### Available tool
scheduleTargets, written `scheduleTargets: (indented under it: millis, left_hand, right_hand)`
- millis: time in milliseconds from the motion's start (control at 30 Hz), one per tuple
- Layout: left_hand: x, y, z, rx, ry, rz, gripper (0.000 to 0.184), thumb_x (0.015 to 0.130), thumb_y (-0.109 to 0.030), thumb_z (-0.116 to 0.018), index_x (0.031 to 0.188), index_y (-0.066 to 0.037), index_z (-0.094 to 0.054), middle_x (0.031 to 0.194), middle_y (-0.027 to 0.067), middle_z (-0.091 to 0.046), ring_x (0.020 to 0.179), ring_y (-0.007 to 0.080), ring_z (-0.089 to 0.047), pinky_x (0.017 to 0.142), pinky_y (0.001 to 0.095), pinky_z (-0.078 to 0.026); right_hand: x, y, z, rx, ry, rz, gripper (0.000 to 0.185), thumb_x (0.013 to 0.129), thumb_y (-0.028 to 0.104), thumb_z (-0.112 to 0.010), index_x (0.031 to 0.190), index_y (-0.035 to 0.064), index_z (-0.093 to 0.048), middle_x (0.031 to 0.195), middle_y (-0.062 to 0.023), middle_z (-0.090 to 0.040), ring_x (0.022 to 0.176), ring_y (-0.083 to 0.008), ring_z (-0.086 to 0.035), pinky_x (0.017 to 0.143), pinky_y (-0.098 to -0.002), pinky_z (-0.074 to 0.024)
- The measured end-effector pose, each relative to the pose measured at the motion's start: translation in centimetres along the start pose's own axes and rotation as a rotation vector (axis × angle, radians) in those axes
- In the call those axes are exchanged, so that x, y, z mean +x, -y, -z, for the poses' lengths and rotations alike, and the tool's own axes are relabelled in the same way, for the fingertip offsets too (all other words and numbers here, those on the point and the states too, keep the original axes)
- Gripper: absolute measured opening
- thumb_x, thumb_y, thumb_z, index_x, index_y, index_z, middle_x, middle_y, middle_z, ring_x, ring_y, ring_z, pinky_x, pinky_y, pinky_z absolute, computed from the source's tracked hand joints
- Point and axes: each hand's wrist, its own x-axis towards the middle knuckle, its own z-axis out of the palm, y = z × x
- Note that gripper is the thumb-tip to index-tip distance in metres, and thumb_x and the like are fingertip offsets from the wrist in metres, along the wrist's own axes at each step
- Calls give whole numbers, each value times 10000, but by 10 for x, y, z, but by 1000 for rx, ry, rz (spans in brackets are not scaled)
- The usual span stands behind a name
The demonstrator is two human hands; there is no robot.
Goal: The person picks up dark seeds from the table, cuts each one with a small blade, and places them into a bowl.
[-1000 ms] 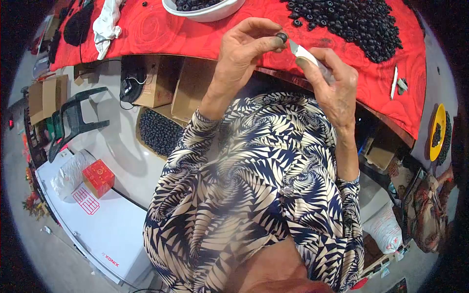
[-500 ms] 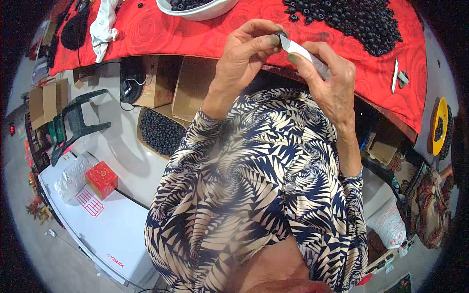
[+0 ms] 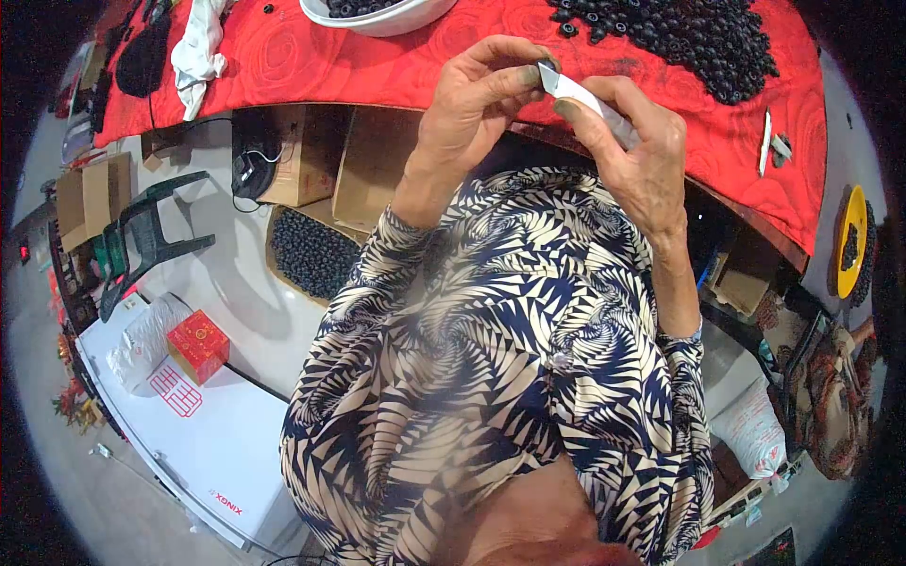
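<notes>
My left hand (image 3: 472,113) is raised over the near edge of the red cloth, thumb and fingers pinching a small dark round part (image 3: 545,66) that is mostly hidden by the fingertips. My right hand (image 3: 637,156) grips a white-handled knife (image 3: 580,95). Its pale pointed tip meets the small part at my left fingertips. Beyond my right hand spreads a big heap of small black round parts (image 3: 698,47), several showing a hole in the middle. A white bowl (image 3: 382,23) with more black parts stands beyond my left hand.
The red cloth (image 3: 283,61) covers the table, with a white rag (image 3: 196,61) at left and a thin white tool (image 3: 764,141) at right. Below are a carton of black parts (image 3: 311,253), a dark green plastic chair (image 3: 156,231) and a red box (image 3: 198,347). A yellow plate (image 3: 852,243) is at far right.
Both hands stay in nearly the same place, with the knife tip still at the small part. Only slight shifts of fingers and view show.
</notes>
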Motion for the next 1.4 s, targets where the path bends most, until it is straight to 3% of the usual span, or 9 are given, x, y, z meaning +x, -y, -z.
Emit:
scheduleTargets:
  millis: [400,500,1000,1333,1400]
  left_hand:
    - [1,2,7,12,61,11,228,849,-61,-595,1069,-6,-572,1064,132,-593,942,177,-588,811,308,-506]
    - [-1,0,-1,-95,11,66,196,852,-31,-594,1046,-11,-582,1026,94,-612,905,148,-593,769,260,-495]
    - [-2,4,9,-130,34,103,176,863,-32,-577,1039,-20,-575,997,76,-613,903,136,-590,799,269,-496]
    - [-3,3,12,-96,70,92,131,852,-26,-588,979,3,-572,908,112,-626,770,133,-595,673,226,-501]
    - [-4,3,12,-76,125,81,131,845,-18,-592,972,7,-570,891,117,-625,748,133,-591,668,226,-500]
  right_hand:
    - [0,0,0,-13,23,-2,206,746,175,-709,860,21,-632,697,-135,-643,626,-237,-658,545,-322,-497]
    - [-1,-1,0,0,36,-18,206,748,170,-704,868,19,-632,700,-135,-644,628,-235,-659,547,-320,-498]
    - [0,-8,-6,0,62,-22,189,766,168,-688,862,15,-630,668,-130,-634,591,-221,-644,524,-309,-479]
    - [0,-11,-4,25,99,-1,183,777,175,-682,851,16,-629,659,-126,-628,557,-210,-624,508,-308,-463]
    - [1,-23,-4,-159,13,20,166,788,166,-671,845,16,-630,658,-133,-623,541,-211,-612,500,-315,-458]
